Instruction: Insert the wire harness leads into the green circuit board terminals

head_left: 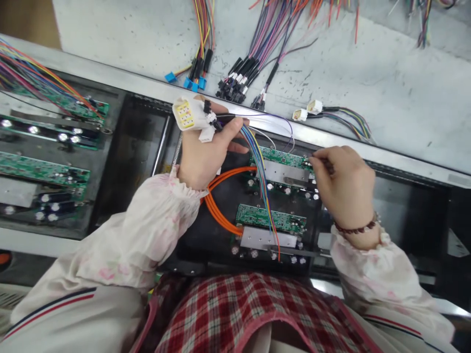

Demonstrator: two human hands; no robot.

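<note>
My left hand point(204, 159) grips a wire harness point(225, 117) between thumb and fingers. The harness's white multi-pin connector point(185, 114) sticks out to the left, along with a small black plug and a white tag. Its coloured wires point(260, 164) hang down across two green circuit boards, the upper board point(281, 156) and the lower board point(272, 215). A thin purple wire and a white wire loop from the harness toward the upper board. At that board's right end, my right hand point(344, 179) is closed in a pinch; whatever is in its fingertips is hidden.
Orange cables point(217, 211) curve into the boards' left sides. More boards point(44, 171) lie in the tray on the left. Beyond the metal rail point(154, 97), the bench holds blue-plug wires point(195, 81), black-plug wires point(239, 81) and white-plug wires point(346, 115).
</note>
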